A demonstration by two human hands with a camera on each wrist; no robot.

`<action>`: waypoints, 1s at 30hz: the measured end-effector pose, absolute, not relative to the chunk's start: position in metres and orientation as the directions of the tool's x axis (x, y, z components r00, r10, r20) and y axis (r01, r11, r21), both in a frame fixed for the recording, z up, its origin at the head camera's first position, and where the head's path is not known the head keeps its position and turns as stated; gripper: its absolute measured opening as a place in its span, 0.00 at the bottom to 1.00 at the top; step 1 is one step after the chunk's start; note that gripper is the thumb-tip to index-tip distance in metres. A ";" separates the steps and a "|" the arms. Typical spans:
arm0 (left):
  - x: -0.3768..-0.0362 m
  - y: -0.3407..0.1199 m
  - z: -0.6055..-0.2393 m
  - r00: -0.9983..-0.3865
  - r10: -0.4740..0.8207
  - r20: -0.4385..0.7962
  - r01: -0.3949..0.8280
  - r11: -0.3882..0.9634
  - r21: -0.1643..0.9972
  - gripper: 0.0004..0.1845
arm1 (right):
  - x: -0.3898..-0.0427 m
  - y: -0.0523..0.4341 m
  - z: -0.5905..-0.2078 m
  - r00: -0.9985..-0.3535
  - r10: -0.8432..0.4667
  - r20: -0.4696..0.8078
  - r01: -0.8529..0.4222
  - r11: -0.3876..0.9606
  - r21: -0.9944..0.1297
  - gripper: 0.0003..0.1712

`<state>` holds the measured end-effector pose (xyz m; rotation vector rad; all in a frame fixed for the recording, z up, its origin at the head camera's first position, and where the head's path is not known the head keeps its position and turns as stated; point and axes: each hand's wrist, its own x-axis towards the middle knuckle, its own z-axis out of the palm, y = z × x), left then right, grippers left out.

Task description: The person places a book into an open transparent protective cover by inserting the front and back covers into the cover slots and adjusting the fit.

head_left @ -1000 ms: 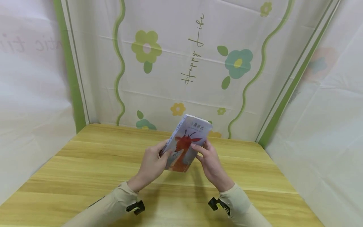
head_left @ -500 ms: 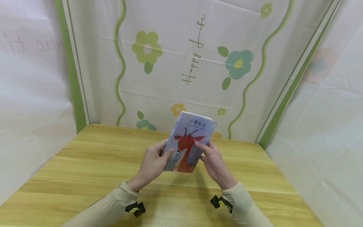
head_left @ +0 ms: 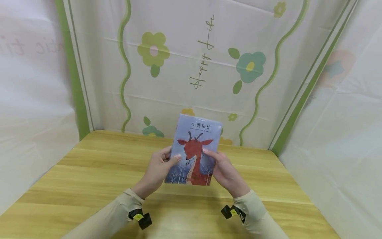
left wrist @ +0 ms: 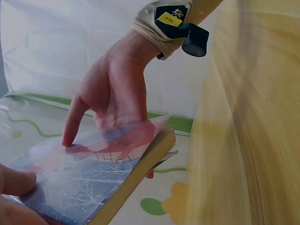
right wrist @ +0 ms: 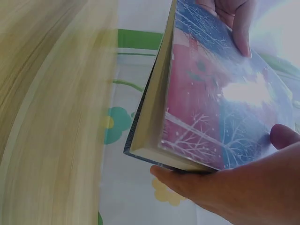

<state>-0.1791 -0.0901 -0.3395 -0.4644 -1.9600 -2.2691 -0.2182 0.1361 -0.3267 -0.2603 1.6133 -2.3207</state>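
Both hands hold up a shrink-wrapped paperback book [head_left: 195, 142] above the wooden table [head_left: 89, 179]. Its cover, blue-grey with a red deer, faces me and stands upright. My left hand [head_left: 161, 164] grips the book's left edge, thumb on the cover. My right hand [head_left: 223, 167] grips the right edge in the same way. In the left wrist view the book [left wrist: 93, 183] shows its yellowish page edge, with the right hand [left wrist: 112, 98] behind it and my left hand's thumb [left wrist: 16, 183] on the cover. In the right wrist view the book [right wrist: 211, 108] rests on the right hand [right wrist: 234, 187].
A flowered plastic sheet [head_left: 194, 59] with green wavy stripes forms the back wall just behind the table. Pale sheets close off the left side [head_left: 32, 99] and the right side [head_left: 343, 132]. Beige sleeves with small black clips [head_left: 140, 219] cover both wrists.
The book turned from angled, with its spine showing at the left, to facing me squarely, and it rose slightly. Both hands kept their grip.
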 end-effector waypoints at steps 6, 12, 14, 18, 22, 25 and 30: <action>-0.180 -0.091 -0.338 -0.956 0.107 0.272 0.248 -0.193 0.949 0.17 | -0.217 0.136 -0.326 -0.948 -0.317 -0.036 0.135 -0.294 -0.946 0.25; -0.182 -0.092 -0.338 -0.969 0.095 0.229 0.202 -0.230 0.952 0.18 | -0.217 0.136 -0.326 -0.960 -0.277 -0.043 0.124 -0.281 -0.952 0.28; -0.182 -0.093 -0.338 -0.973 0.085 0.212 0.186 -0.244 0.952 0.19 | -0.216 0.135 -0.326 -0.962 -0.268 -0.046 0.122 -0.272 -0.954 0.28; -0.183 -0.093 -0.339 -0.979 0.075 0.189 0.163 -0.260 0.952 0.20 | -0.215 0.135 -0.326 -0.967 -0.250 -0.050 0.116 -0.255 -0.960 0.28; -0.183 -0.094 -0.339 -0.981 0.078 0.180 0.154 -0.257 0.954 0.20 | -0.215 0.135 -0.324 -0.967 -0.250 -0.044 0.108 -0.249 -0.962 0.26; -0.182 -0.094 -0.338 -0.981 0.077 0.178 0.154 -0.250 0.956 0.19 | -0.214 0.135 -0.323 -0.967 -0.253 -0.037 0.101 -0.244 -0.965 0.26; -0.181 -0.093 -0.337 -0.982 0.070 0.172 0.151 -0.239 0.959 0.19 | -0.213 0.134 -0.324 -0.972 -0.232 -0.036 0.088 -0.220 -0.972 0.24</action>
